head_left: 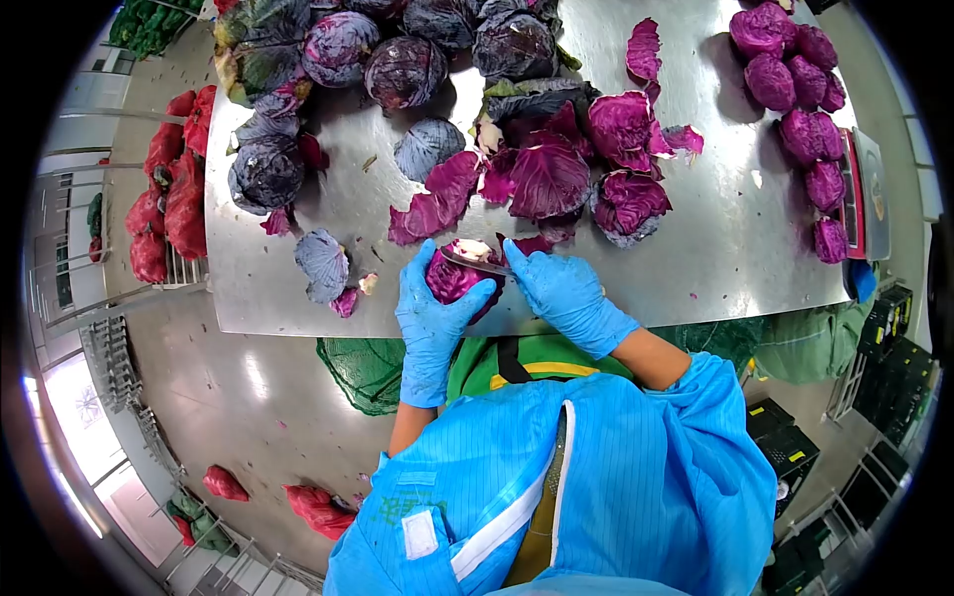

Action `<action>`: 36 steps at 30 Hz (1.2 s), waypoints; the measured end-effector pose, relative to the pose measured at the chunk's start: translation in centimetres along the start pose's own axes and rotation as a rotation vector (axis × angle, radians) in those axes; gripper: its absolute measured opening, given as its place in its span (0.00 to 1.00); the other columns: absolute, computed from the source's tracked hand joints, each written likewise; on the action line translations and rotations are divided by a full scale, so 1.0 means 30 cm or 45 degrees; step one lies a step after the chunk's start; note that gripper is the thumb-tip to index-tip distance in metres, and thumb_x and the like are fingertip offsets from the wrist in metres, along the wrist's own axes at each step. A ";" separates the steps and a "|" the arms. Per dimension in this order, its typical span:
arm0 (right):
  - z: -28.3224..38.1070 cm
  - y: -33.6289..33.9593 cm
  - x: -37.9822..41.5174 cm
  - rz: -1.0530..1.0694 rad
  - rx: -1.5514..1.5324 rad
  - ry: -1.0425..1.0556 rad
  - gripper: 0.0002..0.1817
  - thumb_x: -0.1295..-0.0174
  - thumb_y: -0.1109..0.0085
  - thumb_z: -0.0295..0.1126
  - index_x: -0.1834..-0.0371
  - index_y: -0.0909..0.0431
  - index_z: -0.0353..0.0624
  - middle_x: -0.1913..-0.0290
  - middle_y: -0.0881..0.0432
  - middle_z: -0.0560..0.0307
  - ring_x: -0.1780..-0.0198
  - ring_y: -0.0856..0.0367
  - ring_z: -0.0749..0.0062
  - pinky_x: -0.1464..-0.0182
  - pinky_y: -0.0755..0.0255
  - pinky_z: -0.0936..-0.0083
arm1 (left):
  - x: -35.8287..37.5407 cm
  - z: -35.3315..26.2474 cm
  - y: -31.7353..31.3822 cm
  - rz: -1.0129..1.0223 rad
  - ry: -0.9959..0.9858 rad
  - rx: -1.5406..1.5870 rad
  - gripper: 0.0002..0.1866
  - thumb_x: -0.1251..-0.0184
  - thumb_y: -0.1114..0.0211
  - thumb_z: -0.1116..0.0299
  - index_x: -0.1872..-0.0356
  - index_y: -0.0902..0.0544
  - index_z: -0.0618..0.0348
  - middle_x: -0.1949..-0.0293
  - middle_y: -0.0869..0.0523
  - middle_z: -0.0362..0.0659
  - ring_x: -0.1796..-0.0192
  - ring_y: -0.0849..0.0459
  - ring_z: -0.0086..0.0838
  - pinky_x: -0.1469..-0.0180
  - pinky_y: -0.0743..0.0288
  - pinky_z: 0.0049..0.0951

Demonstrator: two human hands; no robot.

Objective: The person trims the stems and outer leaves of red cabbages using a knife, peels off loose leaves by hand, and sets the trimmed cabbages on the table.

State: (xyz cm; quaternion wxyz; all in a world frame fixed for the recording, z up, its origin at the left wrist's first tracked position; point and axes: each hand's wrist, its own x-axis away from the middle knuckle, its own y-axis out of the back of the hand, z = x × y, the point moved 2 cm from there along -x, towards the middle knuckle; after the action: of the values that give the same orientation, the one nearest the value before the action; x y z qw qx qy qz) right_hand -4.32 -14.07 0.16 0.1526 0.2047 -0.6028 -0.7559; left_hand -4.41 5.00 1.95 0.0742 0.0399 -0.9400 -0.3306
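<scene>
A purple cabbage head with a pale cut stem is at the table's front edge. Wrapped round its left side is my left hand, in a blue glove. My right hand, also gloved in blue, is closed on a knife, whose blade lies across the cabbage at the white stem. Just beyond are loose purple leaves and a large leafy piece. Another peeled-looking head sits to the right of them.
Dark unpeeled cabbages crowd the back left of the metal table. Trimmed purple heads line its right side, beside a red-edged device. Red sacks stand left of the table; green netting hangs below the front edge.
</scene>
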 end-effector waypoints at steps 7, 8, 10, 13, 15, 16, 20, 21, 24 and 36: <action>0.012 -0.015 -0.011 0.027 0.080 0.017 0.28 0.45 0.46 0.31 0.38 0.30 0.38 0.79 0.28 0.62 0.82 0.27 0.72 0.83 0.34 0.72 | -0.007 -0.036 0.012 0.013 0.012 -0.049 0.47 0.60 0.19 0.54 0.38 0.30 0.65 0.45 0.22 0.50 0.45 0.21 0.35 0.42 0.26 0.33; 0.013 -0.021 -0.018 0.022 0.087 0.021 0.28 0.45 0.46 0.31 0.38 0.30 0.37 0.79 0.28 0.62 0.82 0.28 0.72 0.84 0.34 0.72 | -0.010 -0.035 0.012 0.019 0.000 -0.060 0.47 0.60 0.19 0.54 0.38 0.30 0.65 0.46 0.22 0.50 0.45 0.21 0.35 0.42 0.26 0.33; 0.003 -0.020 -0.032 -0.034 0.074 0.038 0.24 0.45 0.46 0.31 0.43 0.28 0.37 0.78 0.27 0.61 0.82 0.26 0.71 0.84 0.33 0.71 | -0.010 -0.045 0.009 0.014 -0.018 -0.108 0.47 0.61 0.19 0.54 0.38 0.30 0.64 0.47 0.23 0.50 0.45 0.21 0.37 0.43 0.26 0.35; -0.042 -0.095 -0.087 0.089 0.050 -0.075 0.16 0.44 0.47 0.30 0.52 0.25 0.39 0.76 0.24 0.59 0.80 0.22 0.67 0.83 0.30 0.69 | 0.012 -0.085 -0.012 0.016 -0.223 -0.308 0.48 0.63 0.19 0.53 0.37 0.30 0.62 0.48 0.24 0.51 0.46 0.21 0.40 0.43 0.26 0.36; -0.071 -0.148 -0.127 0.119 -0.045 -0.075 0.06 0.43 0.48 0.29 0.64 0.27 0.43 0.75 0.21 0.57 0.78 0.18 0.62 0.82 0.26 0.68 | 0.045 -0.133 -0.024 0.050 -0.305 -0.541 0.50 0.65 0.18 0.54 0.36 0.32 0.60 0.47 0.25 0.51 0.46 0.22 0.43 0.43 0.26 0.38; -0.087 -0.139 -0.147 0.060 0.024 -0.096 0.09 0.43 0.47 0.31 0.60 0.26 0.42 0.74 0.21 0.57 0.78 0.19 0.63 0.81 0.27 0.68 | 0.050 -0.114 -0.026 0.028 -0.283 -0.403 0.51 0.66 0.18 0.54 0.35 0.32 0.60 0.46 0.26 0.52 0.45 0.23 0.44 0.43 0.26 0.39; -0.107 0.049 -0.205 0.103 -0.153 -0.255 0.27 0.41 0.41 0.37 0.38 0.30 0.44 0.59 0.23 0.47 0.62 0.20 0.58 0.65 0.23 0.68 | 0.055 -0.020 0.021 -0.023 -0.198 0.150 0.53 0.65 0.18 0.59 0.33 0.36 0.62 0.38 0.30 0.52 0.39 0.27 0.42 0.39 0.29 0.40; -0.111 0.080 -0.181 -0.022 -0.329 -0.212 0.30 0.41 0.40 0.38 0.35 0.33 0.45 0.55 0.23 0.47 0.57 0.20 0.60 0.60 0.23 0.69 | 0.055 -0.007 0.032 -0.053 -0.226 0.335 0.54 0.65 0.18 0.59 0.33 0.37 0.63 0.36 0.31 0.51 0.38 0.27 0.40 0.37 0.30 0.39; -0.107 0.048 -0.109 -0.010 -1.568 -0.351 0.37 0.40 0.38 0.43 0.29 0.40 0.46 0.45 0.24 0.50 0.52 0.20 0.65 0.52 0.24 0.67 | 0.057 -0.041 0.067 -0.059 -0.260 0.904 0.56 0.62 0.18 0.58 0.30 0.41 0.64 0.31 0.36 0.51 0.31 0.34 0.38 0.30 0.39 0.38; 0.020 0.137 -0.097 0.074 -2.661 -0.383 0.53 0.56 0.25 0.41 0.27 0.46 0.45 0.32 0.37 0.54 0.32 0.36 0.63 0.30 0.40 0.66 | 0.021 -0.172 0.104 0.289 -0.412 0.877 0.42 0.51 0.25 0.69 0.32 0.34 0.61 0.32 0.33 0.50 0.30 0.36 0.36 0.28 0.42 0.37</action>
State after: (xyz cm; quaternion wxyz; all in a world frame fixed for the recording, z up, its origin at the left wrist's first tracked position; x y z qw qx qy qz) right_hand -2.15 -13.10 4.65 0.1948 -0.1387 0.3305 -0.9130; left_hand -4.27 4.19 7.96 -0.0564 -0.0945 -0.9938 0.0124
